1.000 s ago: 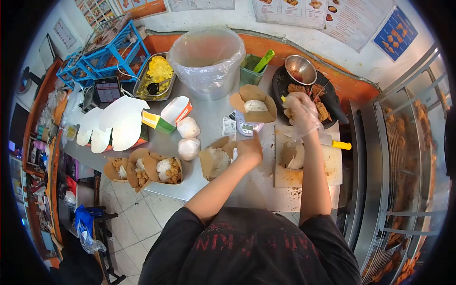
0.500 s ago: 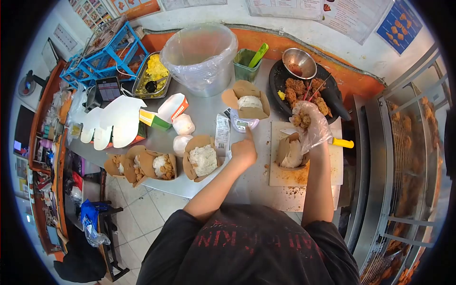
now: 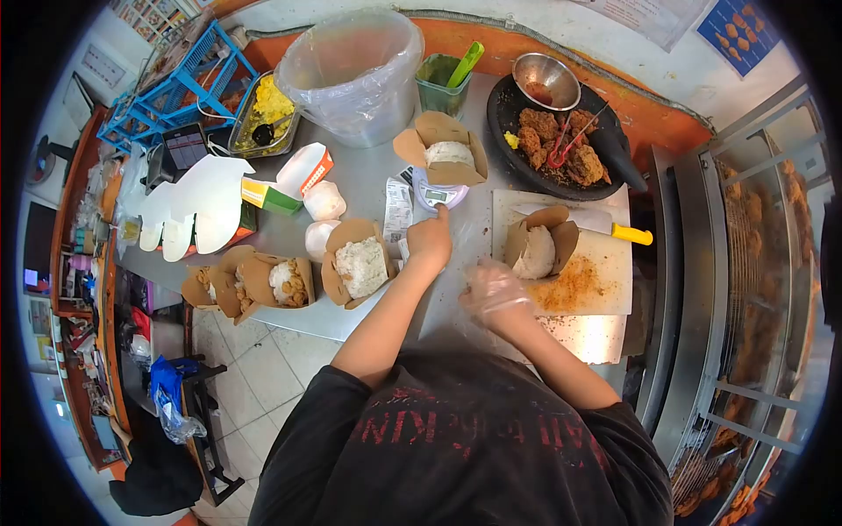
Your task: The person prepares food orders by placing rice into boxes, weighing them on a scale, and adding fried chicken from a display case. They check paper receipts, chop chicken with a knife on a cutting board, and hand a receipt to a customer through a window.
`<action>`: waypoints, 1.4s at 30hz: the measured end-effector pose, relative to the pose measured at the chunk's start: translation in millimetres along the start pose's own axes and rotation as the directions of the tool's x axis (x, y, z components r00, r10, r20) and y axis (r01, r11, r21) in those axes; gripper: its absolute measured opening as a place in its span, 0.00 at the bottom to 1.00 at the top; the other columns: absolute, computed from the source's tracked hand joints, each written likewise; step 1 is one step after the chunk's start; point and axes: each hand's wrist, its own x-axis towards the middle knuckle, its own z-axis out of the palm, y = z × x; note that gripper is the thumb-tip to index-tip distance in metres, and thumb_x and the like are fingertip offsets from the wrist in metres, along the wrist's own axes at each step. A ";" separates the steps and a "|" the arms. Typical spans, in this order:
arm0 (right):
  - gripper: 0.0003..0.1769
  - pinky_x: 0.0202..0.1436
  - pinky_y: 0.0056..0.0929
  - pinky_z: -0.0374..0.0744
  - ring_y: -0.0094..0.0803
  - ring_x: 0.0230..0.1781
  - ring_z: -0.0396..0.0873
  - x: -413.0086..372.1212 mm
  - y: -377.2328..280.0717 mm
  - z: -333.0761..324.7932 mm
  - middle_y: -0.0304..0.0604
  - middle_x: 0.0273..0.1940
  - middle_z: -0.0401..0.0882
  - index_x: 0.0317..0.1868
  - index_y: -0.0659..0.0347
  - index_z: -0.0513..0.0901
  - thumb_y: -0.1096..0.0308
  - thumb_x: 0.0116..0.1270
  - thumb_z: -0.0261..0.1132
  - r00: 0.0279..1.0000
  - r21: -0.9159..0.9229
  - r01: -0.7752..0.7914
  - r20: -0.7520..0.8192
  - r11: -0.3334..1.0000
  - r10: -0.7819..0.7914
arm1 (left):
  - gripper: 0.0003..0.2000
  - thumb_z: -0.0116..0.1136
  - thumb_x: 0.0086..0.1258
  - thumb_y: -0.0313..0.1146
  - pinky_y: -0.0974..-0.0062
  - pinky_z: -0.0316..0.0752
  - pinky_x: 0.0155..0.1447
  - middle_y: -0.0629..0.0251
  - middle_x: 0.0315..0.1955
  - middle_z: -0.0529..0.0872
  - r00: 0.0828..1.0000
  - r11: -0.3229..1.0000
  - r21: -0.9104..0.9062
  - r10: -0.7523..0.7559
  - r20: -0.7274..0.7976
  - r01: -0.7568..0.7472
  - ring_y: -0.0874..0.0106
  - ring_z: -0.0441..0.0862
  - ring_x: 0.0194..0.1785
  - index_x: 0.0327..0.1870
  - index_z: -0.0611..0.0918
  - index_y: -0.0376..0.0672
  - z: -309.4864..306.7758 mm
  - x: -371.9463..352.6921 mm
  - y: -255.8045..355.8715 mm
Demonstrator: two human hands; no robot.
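Note:
My left hand [image 3: 430,243] points with its index finger stretched onto the front of a white-and-lilac digital scale [image 3: 423,193], the other fingers curled. On the scale stands an open cardboard box [image 3: 474,162] with white rice [image 3: 450,153] in it. My right hand [image 3: 496,294], in a clear plastic glove, is closed and slightly blurred in front of my body. What it holds, if anything, is hidden. Just beyond it, another open rice box [image 3: 561,237] sits on the cutting board [image 3: 605,289]. A yellow-handled knife [image 3: 631,234] lies behind that box.
A dark stone mortar [image 3: 502,131] holds fried chicken [image 3: 586,164], red tongs [image 3: 556,156] and a metal bowl [image 3: 545,81]. Several filled boxes [image 3: 303,294] line the front left edge. A plastic-lined bucket [image 3: 351,79] stands behind. A receipt [image 3: 398,210] lies beside the scale.
My gloved right hand, earlier holding fried chicken pieces above the board, has moved left and toward my body. The left index finger stays at the scale. The whole view has shifted slightly.

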 end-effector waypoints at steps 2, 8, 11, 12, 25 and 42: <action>0.11 0.45 0.38 0.80 0.43 0.45 0.81 1.9 -3.6 17.2 0.52 0.43 0.79 0.40 0.61 0.81 0.67 0.59 0.58 0.999 -0.077 -0.040 0.031 0.996 0.042 | 0.35 0.54 0.59 0.30 0.59 0.79 0.41 0.52 0.34 0.87 1.000 0.999 0.053 0.015 -0.011 -0.015 0.57 0.86 0.37 0.71 0.58 0.39 1.8 -0.7 1.8; 0.14 0.47 0.38 0.80 0.45 0.48 0.80 25.0 16.7 63.8 0.52 0.44 0.79 0.45 0.62 0.80 0.69 0.61 0.55 0.995 -0.323 -0.054 0.066 0.945 0.079 | 0.36 0.57 0.59 0.30 0.65 0.79 0.42 0.54 0.33 0.87 0.999 0.994 0.104 0.012 0.052 -0.017 0.60 0.86 0.38 0.70 0.58 0.33 -7.9 -26.1 4.6; 0.14 0.47 0.40 0.81 0.46 0.47 0.81 30.5 18.2 69.3 0.53 0.45 0.80 0.46 0.63 0.79 0.70 0.62 0.55 0.990 -0.314 -0.083 0.087 0.946 0.115 | 0.37 0.58 0.61 0.34 0.64 0.79 0.43 0.54 0.33 0.87 0.995 1.000 0.001 0.013 0.094 -0.014 0.59 0.86 0.39 0.70 0.57 0.31 -10.7 -50.8 4.9; 0.13 0.47 0.41 0.81 0.47 0.46 0.81 32.3 18.0 68.9 0.54 0.45 0.80 0.45 0.63 0.80 0.70 0.62 0.55 0.984 -0.249 -0.128 0.091 0.960 0.155 | 0.37 0.58 0.61 0.34 0.64 0.79 0.43 0.54 0.33 0.87 0.995 1.000 0.002 0.016 0.096 -0.016 0.59 0.86 0.39 0.70 0.57 0.31 -11.6 -58.6 4.7; 0.11 0.45 0.44 0.81 0.53 0.42 0.82 53.9 -0.3 14.2 0.59 0.38 0.81 0.39 0.63 0.82 0.67 0.59 0.59 0.991 -0.060 -0.136 -0.025 0.989 0.135 | 0.30 0.52 0.67 0.36 0.55 0.77 0.42 0.47 0.29 0.85 0.990 0.967 -0.213 0.137 -0.017 -0.138 0.51 0.84 0.35 0.67 0.61 0.31 -54.0 -110.6 -1.9; 0.15 0.43 0.40 0.80 0.47 0.39 0.83 157.2 -18.8 -150.6 0.56 0.37 0.83 0.37 0.65 0.85 0.64 0.57 0.58 0.995 -0.234 0.094 0.053 0.968 -0.084 | 0.26 0.51 0.69 0.37 0.51 0.74 0.41 0.45 0.24 0.83 0.989 0.937 -0.318 0.151 -0.011 -0.146 0.45 0.81 0.33 0.67 0.63 0.38 -74.4 -137.9 -9.3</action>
